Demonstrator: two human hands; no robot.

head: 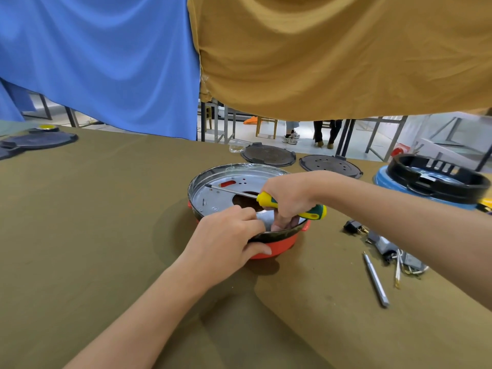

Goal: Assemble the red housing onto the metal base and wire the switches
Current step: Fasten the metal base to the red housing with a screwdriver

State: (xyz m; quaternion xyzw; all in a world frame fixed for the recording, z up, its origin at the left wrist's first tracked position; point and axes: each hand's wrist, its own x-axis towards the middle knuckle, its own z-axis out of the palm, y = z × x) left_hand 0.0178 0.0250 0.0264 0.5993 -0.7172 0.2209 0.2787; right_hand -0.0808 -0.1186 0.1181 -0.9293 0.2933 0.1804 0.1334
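Wide table (106,209) covered in olive-brown cloth, seen from above and behind two bare forearms. Behind it, hanging sheets of blue fabric (101,62) on the left and mustard-yellow fabric (346,54) on the right, with a gap beneath showing a pale floor, metal table legs, a wooden chair and the feet of people standing. Near the table's middle, a round metal base (226,193) sitting inside a red housing (277,247), shiny inner face up, with a dark hole at its centre. Left hand (226,241) gripping the near rim, thumb curled against the red wall and fingers hooked over the edge. Right hand (290,198) wrapped round the yellow-and-green handle of a screwdriver (266,199), shaft lying across the base and pointing left, fingertips dipping inside the rim. Two dark round plates (269,155) just beyond the base; another dark plate (40,141) far left. At far right, a black ring (436,177) resting on a blue cylinder (383,179). Near the right forearm, a small black plug (351,227), a grey part with loose wires (391,249) and a slim silver tool (376,280). No readable writing or brand marks anywhere.
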